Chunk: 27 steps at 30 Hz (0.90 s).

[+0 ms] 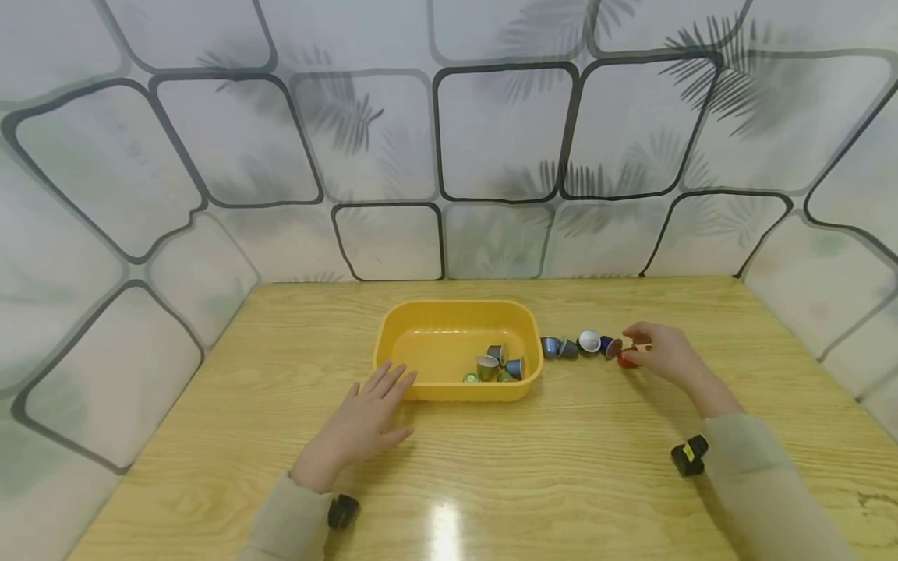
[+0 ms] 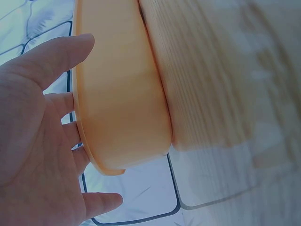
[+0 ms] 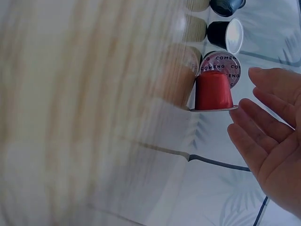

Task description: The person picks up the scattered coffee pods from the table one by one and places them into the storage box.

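Note:
A yellow plastic tub stands on the wooden table, with several coffee capsules lying at its right end. My left hand is at the tub's front left corner, its straight fingers over the rim; the left wrist view shows the thumb raised off the wall. Right of the tub, several capsules run in a row, ending in a red coffee capsule. Beside this red one is my right hand, fingers loosely bent and fingertips close to its rim. Just behind it lies a capsule with a printed lid.
In the row, a capsule with a silver lid lies between darker ones, and a blue capsule is next to the tub's right wall. A patterned cloth screen borders the table at the back and sides.

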Available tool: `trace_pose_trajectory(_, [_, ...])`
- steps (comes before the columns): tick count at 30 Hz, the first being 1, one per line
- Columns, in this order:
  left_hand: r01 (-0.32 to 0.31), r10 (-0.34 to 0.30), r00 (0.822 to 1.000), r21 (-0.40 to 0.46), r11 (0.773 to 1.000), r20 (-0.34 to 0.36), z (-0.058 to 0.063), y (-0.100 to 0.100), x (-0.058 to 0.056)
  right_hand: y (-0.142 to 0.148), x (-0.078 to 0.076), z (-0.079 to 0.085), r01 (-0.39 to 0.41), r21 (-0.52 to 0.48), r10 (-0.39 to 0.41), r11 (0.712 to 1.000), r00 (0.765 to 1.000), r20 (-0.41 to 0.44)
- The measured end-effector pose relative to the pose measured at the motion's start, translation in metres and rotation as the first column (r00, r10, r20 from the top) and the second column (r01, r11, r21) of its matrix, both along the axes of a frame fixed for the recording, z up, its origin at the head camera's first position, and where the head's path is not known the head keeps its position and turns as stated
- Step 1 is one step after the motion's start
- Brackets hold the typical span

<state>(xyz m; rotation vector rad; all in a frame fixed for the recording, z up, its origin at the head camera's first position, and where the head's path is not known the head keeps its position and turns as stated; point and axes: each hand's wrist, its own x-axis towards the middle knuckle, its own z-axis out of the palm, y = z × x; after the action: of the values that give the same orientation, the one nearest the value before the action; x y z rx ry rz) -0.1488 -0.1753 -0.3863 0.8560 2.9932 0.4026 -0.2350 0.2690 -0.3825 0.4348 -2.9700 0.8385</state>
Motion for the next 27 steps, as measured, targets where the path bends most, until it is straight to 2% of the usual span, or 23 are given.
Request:
trace_pose_trajectory(8, [0.002, -0.002, 1.0, 0.0, 1.0, -0.016, 0.0, 0.0, -0.001, 0.004, -0.005, -0.004, -0.006, 0.068, 0.003, 0.998, 0.999, 0.047])
trace_pose_trajectory(17, [-0.003, 0.003, 1.0, -0.006, 1.0, -0.005, 0.0, 0.0, -0.001, 0.004, -0.008, -0.009, -0.067, 0.11, 0.05, 0.992, 0.988, 0.148])
trace_pose_trajectory(27, [-0.002, 0.002, 1.0, -0.003, 1.0, -0.007, 0.001, 0.0, 0.0, 0.005, -0.007, -0.012, -0.115, 0.123, 0.093, 0.986, 0.981, 0.169])
